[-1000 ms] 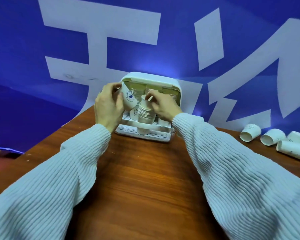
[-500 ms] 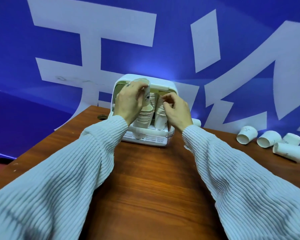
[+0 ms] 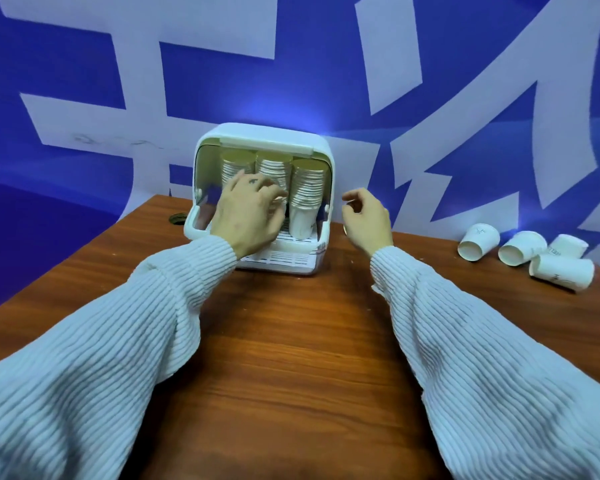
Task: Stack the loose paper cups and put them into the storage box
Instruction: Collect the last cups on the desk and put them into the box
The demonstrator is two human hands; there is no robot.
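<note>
Wooden table (image 3: 291, 341): left grip (image 3: 248, 216) against cup stacks (image 3: 307, 195) in box (image 3: 321, 150)

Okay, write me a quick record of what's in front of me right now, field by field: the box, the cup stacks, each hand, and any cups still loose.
storage box: white storage box at the table's far edge, front open
stacks: three upright cup stacks side by side inside the box
left hand: left hand reaching into the box, fingers spread against the left and middle stacks
right hand: right hand beside the box, fingers loosely curled, holding nothing
loose cups: four loose cups lying on their sides, far right of the table
</note>
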